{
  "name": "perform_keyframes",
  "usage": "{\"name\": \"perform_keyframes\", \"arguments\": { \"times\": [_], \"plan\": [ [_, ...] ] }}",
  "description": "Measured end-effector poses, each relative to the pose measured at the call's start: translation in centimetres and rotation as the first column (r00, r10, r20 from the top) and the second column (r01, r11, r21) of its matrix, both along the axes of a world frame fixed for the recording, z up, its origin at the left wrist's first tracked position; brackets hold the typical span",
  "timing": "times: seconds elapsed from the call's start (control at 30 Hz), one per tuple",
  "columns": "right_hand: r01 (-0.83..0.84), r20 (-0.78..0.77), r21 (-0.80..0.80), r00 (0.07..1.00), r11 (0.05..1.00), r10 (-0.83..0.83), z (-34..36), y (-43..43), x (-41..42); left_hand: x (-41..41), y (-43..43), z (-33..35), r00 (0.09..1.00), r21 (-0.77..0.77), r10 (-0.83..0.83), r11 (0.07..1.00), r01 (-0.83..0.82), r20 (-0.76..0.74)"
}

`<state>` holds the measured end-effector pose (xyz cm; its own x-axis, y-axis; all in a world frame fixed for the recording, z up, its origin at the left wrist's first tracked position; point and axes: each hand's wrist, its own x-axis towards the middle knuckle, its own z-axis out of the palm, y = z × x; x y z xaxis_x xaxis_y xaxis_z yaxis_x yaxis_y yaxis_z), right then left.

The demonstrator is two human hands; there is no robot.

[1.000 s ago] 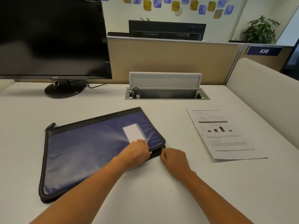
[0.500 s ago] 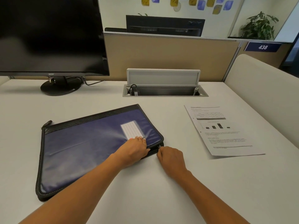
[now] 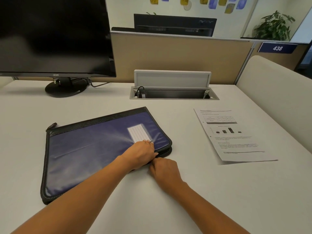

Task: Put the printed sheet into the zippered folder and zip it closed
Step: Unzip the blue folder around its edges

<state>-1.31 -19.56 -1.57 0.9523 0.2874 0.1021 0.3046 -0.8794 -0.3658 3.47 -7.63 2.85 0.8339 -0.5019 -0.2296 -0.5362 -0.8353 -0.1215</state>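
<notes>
I am pressing my left hand (image 3: pixel 141 153) flat, fingers together, on the near right corner of the folder (image 3: pixel 94 149), just below its label window, pinning it to the desk (image 3: pixel 219 200). My right hand (image 3: pixel 164 169) is closing at the folder's near edge, touching my left; it appears to be pinching the zipper pull, though the pull itself is hidden. The folder's long axis is running from its far right corner toward me on the left, so I judge the zipper travel is leading along that near edge and around the corner. The printed sheet (image 3: pixel 231 134) is lying flat to the right of the folder, well apart, nearer my right hand.
</notes>
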Motion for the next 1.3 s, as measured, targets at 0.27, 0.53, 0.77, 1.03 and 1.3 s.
{"name": "perform_keyframes", "arguments": {
  "times": [0.27, 0.53, 0.77, 1.03, 1.3],
  "plan": [
    [-0.007, 0.061, 0.021, 0.998, 1.000, 0.006, 0.2, -0.2, -0.3, -0.4, 1.1, -0.7, 0.998, -0.230, 0.064, 0.971, -0.058, 0.018],
    [-0.012, 0.062, -0.063, 0.998, 0.998, 0.016, 0.6, -1.1, 0.1, -1.9, 4.0, -1.7, 0.997, -0.261, 0.063, 0.963, -0.071, -0.039],
    [0.090, 0.006, -0.054, 0.996, 0.994, -0.090, 0.9, -2.8, 1.4, -3.1, 6.3, -1.4, 0.986, -0.151, 0.165, 0.975, -0.163, 0.001],
    [0.196, 0.010, -0.081, 0.981, 0.977, -0.196, 1.1, -3.9, 2.5, -3.4, 4.9, -0.4, 0.990, 0.039, 0.141, 0.989, -0.141, 0.015],
    [0.133, 0.020, -0.069, 0.991, 0.989, -0.132, 0.9, -2.6, 1.6, -2.6, 4.0, -0.3, 0.988, 0.058, 0.151, 0.987, -0.149, -0.035]
  ]
}}
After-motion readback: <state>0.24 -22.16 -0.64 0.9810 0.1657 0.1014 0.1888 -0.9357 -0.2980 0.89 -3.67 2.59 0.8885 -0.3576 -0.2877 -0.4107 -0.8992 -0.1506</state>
